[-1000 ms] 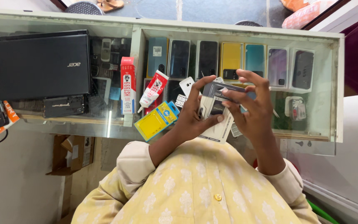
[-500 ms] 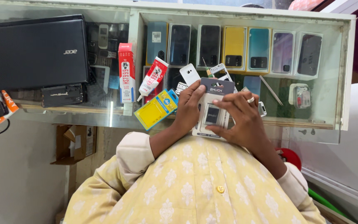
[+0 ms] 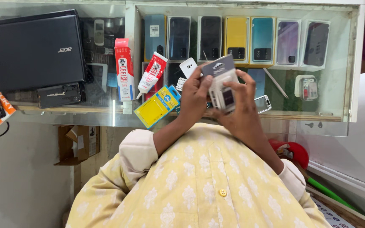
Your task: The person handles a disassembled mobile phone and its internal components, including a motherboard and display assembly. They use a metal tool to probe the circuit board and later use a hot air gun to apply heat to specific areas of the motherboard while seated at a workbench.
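Both your left hand (image 3: 195, 99) and right hand (image 3: 239, 112) clasp the small phone (image 3: 224, 90) (light, stiff, slick, probably fragile) over the glass counter (image 3: 106, 119), at twelve o'clock from your chest, so grip its edges.

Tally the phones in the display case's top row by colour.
Dark phones: 3
Slate-blue phone: 1
Yellow phone: 1
Teal phone: 1
Lilac phone: 1
Total: 7
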